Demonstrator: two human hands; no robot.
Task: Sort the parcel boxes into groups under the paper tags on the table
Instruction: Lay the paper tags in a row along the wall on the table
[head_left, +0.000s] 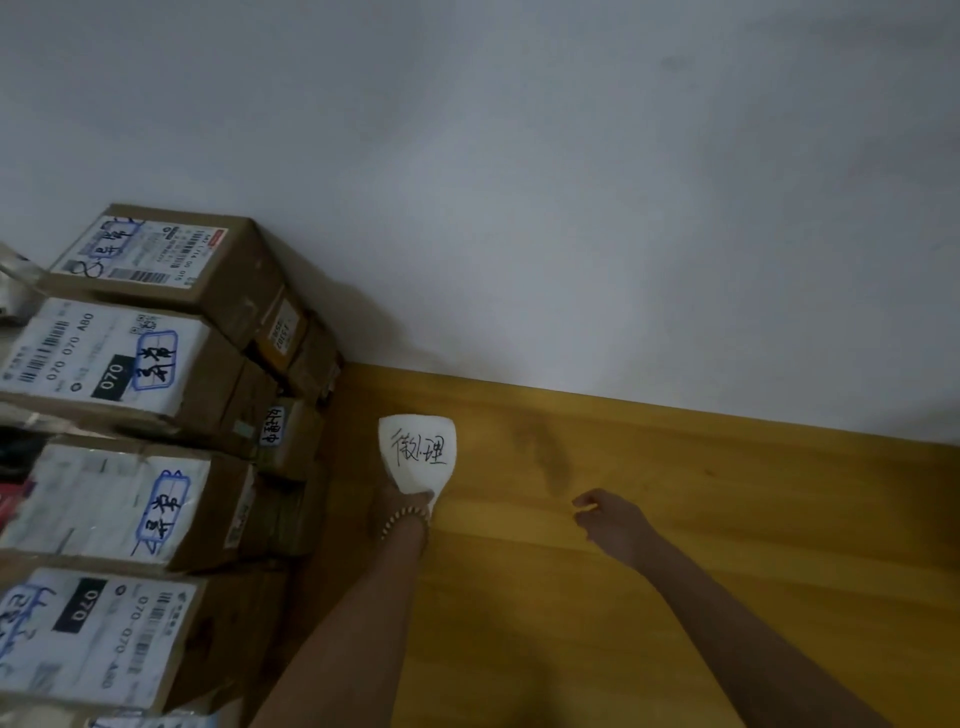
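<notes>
Boxes (130, 395) are stacked in a tight pile along the left side of the yellow tabletop (675, 519), each with a white shipping label and blue handwriting on top. The pile runs from the near edge back to the grey wall (519, 182), so there's no slack on that side. Everything to the right of the pile is bare wood, lots of room to slide things around, and the tabletop's far edge butts straight against the wall.

Left hand (400, 512), bead bracelet on the wrist, is just beside the pile and pinches the bottom edge of a white paper tag (418, 452) with black handwriting; the tag sticks out past the fingers toward the wall. Right hand (613, 519) sits out over the open wood, well apart from the tag, fingers loosely curled and its grip holding nothing.
</notes>
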